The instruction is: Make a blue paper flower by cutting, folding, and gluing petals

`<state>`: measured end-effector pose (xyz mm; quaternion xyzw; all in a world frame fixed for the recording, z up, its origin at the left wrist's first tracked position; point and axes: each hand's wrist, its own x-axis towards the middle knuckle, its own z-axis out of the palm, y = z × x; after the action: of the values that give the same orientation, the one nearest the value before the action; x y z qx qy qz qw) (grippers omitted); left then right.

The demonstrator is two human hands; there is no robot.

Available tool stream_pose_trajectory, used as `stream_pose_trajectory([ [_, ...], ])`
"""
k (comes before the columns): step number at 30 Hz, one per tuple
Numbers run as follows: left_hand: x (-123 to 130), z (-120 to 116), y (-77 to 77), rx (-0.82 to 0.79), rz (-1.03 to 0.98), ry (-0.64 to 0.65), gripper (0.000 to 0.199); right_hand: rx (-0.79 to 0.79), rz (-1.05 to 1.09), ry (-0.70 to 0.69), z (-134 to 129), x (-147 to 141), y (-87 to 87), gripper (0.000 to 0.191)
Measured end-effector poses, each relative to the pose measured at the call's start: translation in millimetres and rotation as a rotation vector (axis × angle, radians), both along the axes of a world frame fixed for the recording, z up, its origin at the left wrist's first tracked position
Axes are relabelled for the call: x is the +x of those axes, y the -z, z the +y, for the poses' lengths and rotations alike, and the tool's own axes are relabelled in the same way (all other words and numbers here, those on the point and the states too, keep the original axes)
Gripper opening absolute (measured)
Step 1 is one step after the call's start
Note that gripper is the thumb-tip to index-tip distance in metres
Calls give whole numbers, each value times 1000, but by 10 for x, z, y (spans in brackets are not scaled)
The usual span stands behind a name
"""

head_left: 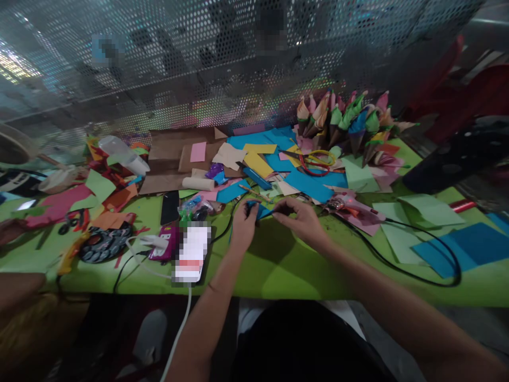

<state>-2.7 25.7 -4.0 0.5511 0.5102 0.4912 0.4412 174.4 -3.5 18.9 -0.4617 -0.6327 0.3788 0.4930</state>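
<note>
A small piece of blue paper, narrowing to a point on its right, is held between my two hands above the green tabletop. My left hand grips its left part with thumb and fingers. At the pointed end, the fingertips of my right hand pinch the paper. Beyond my hands lie a blue box cutter, scissors with red and yellow handles and blue sheets. To the right of my right hand rests a pink glue gun.
Several paper cones are clustered at the back right against the perforated metal panel. Left of my arms are a lit phone with a white cable, a purple power bank and a dark phone. Another person's hand is at far left.
</note>
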Motion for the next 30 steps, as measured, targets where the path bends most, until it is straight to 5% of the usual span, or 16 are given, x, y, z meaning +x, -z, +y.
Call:
stream_pose_trajectory([
  [7, 22, -46, -60, 62, 45, 3, 23, -57, 28, -6, 5, -1, 35, 18],
  [17, 42, -30, -81, -84, -180, 105, 26, -1, 6, 12, 32, 11, 80, 13],
  [30, 48, -43, -106, 36, -49, -72, 16, -152, 147, 31, 44, -50, 123, 35],
])
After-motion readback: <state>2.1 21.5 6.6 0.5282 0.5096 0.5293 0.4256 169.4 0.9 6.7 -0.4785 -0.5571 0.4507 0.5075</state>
